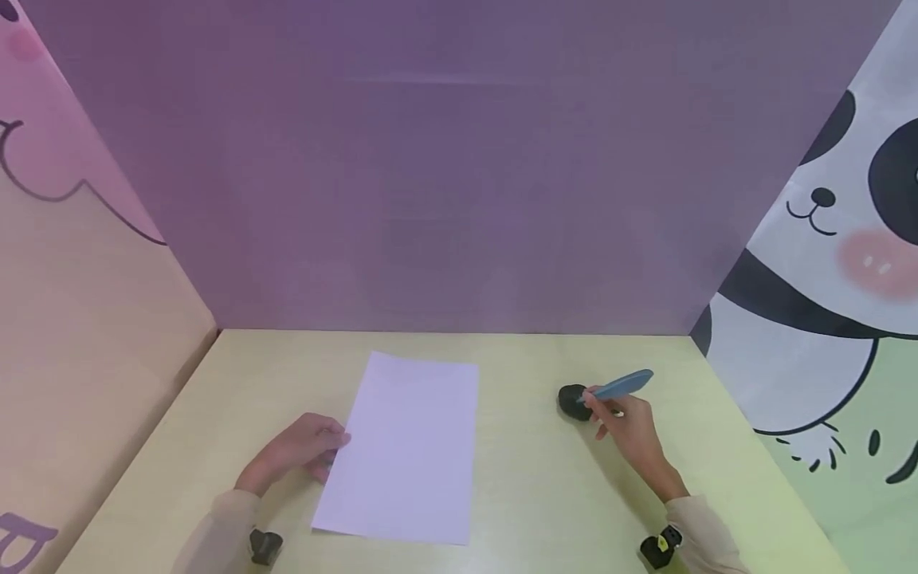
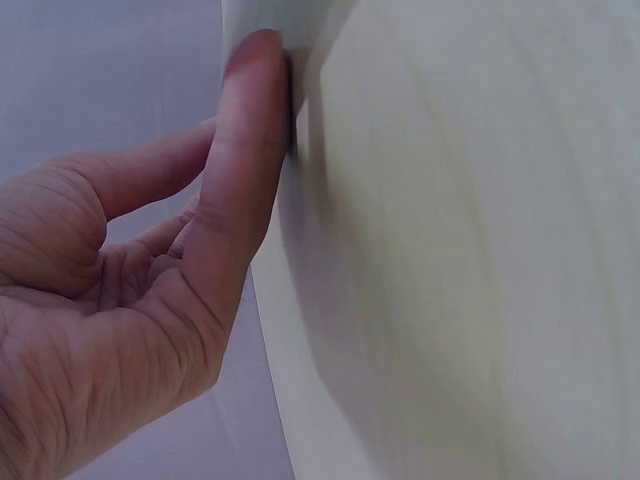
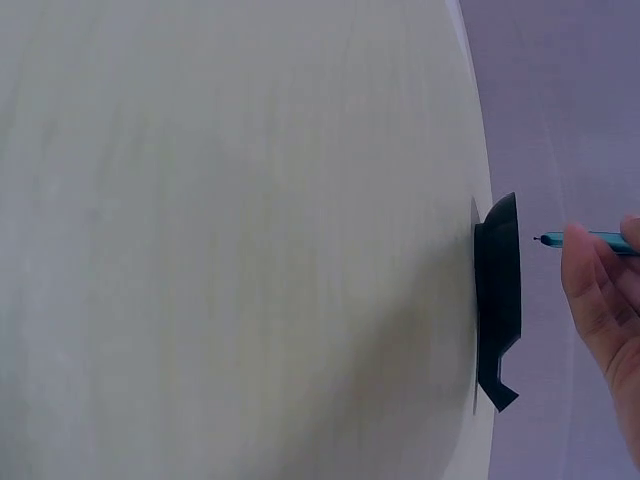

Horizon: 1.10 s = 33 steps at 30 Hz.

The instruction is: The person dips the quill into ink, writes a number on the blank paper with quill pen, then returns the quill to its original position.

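A white sheet of paper (image 1: 409, 454) lies upright on the table, left of the middle. My left hand (image 1: 304, 446) pinches its left edge, thumb on top and other fingers lower down; the left wrist view shows this hand (image 2: 150, 260) with a finger reaching along the tabletop. In my right hand (image 1: 634, 434) is a blue feather-shaped pen (image 1: 624, 385), gripped near its lower end. Its point (image 3: 546, 239) sticks out past the fingertips in the right wrist view. Close beside the pen's tip sits a small black pen holder (image 1: 574, 402), seen side-on as a dark shape (image 3: 500, 290).
The pale wooden table (image 1: 531, 478) ends at a purple back panel (image 1: 459, 199). Printed side panels stand left and right, the right one with a panda (image 1: 825, 263). Black cameras (image 1: 266, 547) sit on both wrists.
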Motion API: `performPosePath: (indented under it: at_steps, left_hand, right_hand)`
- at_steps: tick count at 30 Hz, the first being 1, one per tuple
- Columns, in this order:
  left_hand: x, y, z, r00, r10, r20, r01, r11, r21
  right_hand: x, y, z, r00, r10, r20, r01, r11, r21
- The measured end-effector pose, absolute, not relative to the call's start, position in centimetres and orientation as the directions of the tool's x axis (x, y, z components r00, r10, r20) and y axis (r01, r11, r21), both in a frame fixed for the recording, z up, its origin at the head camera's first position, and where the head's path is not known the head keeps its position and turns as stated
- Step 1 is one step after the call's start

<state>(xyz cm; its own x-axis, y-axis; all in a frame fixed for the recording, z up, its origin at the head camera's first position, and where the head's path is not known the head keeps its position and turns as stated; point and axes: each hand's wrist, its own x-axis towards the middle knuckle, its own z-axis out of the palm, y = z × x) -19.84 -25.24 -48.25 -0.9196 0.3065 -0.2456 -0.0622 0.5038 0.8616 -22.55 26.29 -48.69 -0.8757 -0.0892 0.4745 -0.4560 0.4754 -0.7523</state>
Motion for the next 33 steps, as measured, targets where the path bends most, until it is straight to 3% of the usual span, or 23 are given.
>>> performPosePath:
  at_steps: [9, 17, 25, 33]
  left_hand:
    - [-20.3, -23.9, -48.2, -0.906, 0.310, -0.287, -0.119, 0.465, 0.877]
    - [-20.3, -23.0, -48.0, -0.917, 0.265, -0.300, -0.147, 0.473, 0.869]
    - [-20.9, -22.1, -48.2, -0.919, 0.272, -0.286, -0.147, 0.437, 0.887]
    - [-20.5, -21.7, -48.1, -0.907, 0.320, -0.276, -0.139, 0.390, 0.910]
  right_hand:
    - [-22.4, 26.9, -49.4, -0.881, -0.107, 0.461, -0.455, 0.458, -0.763]
    - [-21.5, 25.3, -46.8, -0.843, -0.130, 0.522, -0.518, 0.460, -0.721]
    - [-21.3, 25.1, -46.2, -0.856, -0.111, 0.504, -0.499, 0.428, -0.753]
    - [-23.3, 26.1, -49.3, -0.883, -0.084, 0.462, -0.450, 0.431, -0.782]
